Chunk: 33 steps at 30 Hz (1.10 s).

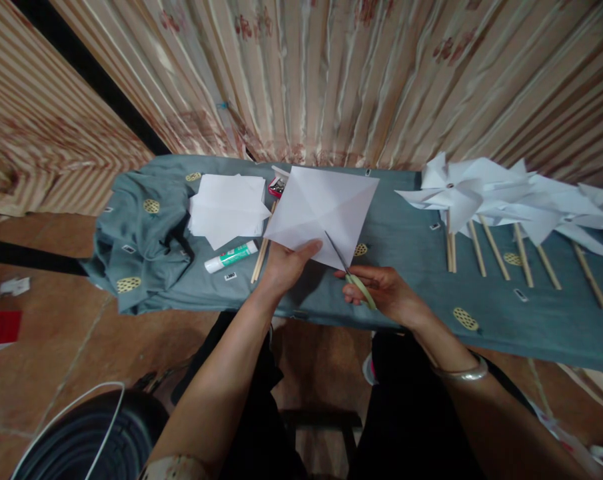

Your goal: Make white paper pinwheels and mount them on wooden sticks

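Observation:
My left hand (287, 267) pinches a square sheet of white paper (326, 200) at its near edge, thumb on top. Diagonal creases cross the sheet, which I hold above the cloth-covered table. A pair of scissors (362, 290) with pale green handles sits in my right hand (381, 290), fingers in the loops. Their blades lie at the sheet's near right corner and point toward its middle. Whether the blades are parted is hard to make out.
Left of the sheet are a stack of white paper (228, 207), a glue stick (231, 257), wooden sticks (262, 250) and a small red box (277, 187). Several paper pinwheels (454, 187) on sticks lie at the right. A pleated curtain (301, 80) hangs behind the table.

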Available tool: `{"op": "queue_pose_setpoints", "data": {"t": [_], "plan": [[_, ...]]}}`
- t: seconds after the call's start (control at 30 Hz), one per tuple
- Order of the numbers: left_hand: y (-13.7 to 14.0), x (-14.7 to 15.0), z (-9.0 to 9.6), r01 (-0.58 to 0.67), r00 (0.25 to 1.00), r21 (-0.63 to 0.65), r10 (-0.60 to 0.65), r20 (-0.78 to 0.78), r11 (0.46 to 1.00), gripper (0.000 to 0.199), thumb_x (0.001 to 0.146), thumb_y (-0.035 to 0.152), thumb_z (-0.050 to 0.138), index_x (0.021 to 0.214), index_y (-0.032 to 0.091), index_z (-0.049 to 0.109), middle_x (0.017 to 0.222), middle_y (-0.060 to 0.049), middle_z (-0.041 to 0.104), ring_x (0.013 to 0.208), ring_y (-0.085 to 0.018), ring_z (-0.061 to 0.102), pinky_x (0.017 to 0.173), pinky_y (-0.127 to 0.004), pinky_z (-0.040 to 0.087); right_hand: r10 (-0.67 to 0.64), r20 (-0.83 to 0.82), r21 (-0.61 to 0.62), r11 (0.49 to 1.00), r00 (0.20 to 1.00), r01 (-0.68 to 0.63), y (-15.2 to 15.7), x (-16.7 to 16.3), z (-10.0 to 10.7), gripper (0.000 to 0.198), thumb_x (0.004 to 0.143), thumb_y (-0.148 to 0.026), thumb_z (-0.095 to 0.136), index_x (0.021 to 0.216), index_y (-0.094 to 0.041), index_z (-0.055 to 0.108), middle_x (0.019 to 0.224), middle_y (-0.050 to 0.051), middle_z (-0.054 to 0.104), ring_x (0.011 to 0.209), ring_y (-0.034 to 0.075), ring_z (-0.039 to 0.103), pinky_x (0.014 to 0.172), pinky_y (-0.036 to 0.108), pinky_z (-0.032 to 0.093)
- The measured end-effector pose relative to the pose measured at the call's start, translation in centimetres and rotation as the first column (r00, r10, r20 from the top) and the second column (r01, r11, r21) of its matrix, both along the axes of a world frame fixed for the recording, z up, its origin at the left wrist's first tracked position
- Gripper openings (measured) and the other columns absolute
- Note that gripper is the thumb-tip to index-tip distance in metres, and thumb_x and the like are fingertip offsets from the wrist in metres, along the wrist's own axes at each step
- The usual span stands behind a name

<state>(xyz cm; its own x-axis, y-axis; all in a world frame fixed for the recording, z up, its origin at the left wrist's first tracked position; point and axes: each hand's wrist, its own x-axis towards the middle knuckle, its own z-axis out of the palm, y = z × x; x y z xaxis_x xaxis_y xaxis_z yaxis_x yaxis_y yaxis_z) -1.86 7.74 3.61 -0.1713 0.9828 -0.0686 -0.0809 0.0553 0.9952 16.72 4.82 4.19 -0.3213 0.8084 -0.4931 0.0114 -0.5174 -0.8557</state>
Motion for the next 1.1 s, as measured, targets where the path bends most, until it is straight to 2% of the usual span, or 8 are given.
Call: {"op": "queue_pose_setpoints", "data": {"t": [0.33,0.47,0.6,0.83,1.1], "plan": [[-0.2,0.18,0.17,0.022,1.0,-0.005,-0.022,0.011,1.0,0.043,0.064,0.027,0.076,0.104,0.018,0.063,0.097,-0.009,0.074,0.098,-0.028,0.068,0.091,-0.044,0.054,0.063,0.026,0.068,0.996,0.998,-0.064,0.14,0.24,0.16,0.038,0.053,-0.039,0.089,0.079,-0.015,0.074,0.056,-0.001,0.06,0.048,0.008,0.048,0.048,0.024,0.042],[-0.19,0.19,0.1,0.014,1.0,0.003,-0.014,0.011,1.0,0.044,0.063,0.026,0.076,0.105,0.018,0.063,0.097,-0.01,0.073,0.1,-0.029,0.068,0.092,-0.044,0.054,0.062,0.027,0.055,0.996,0.998,-0.064,0.1,0.24,0.01,0.04,0.054,-0.038,0.089,0.083,-0.015,0.075,0.057,-0.001,0.06,0.049,0.008,0.05,0.051,0.025,0.044],[-0.22,0.23,0.07,0.021,1.0,-0.002,-0.021,0.016,1.0,0.043,0.063,0.027,0.077,0.103,0.017,0.063,0.1,-0.01,0.073,0.096,-0.028,0.068,0.092,-0.044,0.054,0.064,0.028,0.067,0.996,0.998,-0.065,0.02,0.21,0.01,0.037,0.055,-0.039,0.088,0.08,-0.015,0.074,0.059,-0.001,0.061,0.05,0.008,0.05,0.05,0.024,0.043],[-0.35,0.33,0.21,0.034,0.999,0.002,-0.034,-0.013,0.999,0.029,0.063,0.028,0.077,0.087,0.02,0.064,0.096,-0.009,0.074,0.089,-0.027,0.068,0.087,-0.043,0.056,0.068,0.043,0.104,0.992,0.997,-0.072,-0.04,0.2,-0.15,0.038,0.058,-0.045,0.085,0.079,-0.016,0.074,0.06,-0.001,0.061,0.05,0.008,0.049,0.049,0.024,0.044],[-0.47,0.36,0.44,0.046,0.999,0.01,-0.046,0.01,0.999,0.026,0.064,0.026,0.076,0.086,0.019,0.064,0.094,-0.008,0.074,0.086,-0.025,0.068,0.084,-0.041,0.056,0.053,0.03,0.083,0.995,0.998,-0.055,0.11,-0.14,0.52,0.04,0.051,-0.046,0.088,0.071,-0.016,0.07,0.056,-0.002,0.057,0.048,0.008,0.047,0.047,0.024,0.041]]}}
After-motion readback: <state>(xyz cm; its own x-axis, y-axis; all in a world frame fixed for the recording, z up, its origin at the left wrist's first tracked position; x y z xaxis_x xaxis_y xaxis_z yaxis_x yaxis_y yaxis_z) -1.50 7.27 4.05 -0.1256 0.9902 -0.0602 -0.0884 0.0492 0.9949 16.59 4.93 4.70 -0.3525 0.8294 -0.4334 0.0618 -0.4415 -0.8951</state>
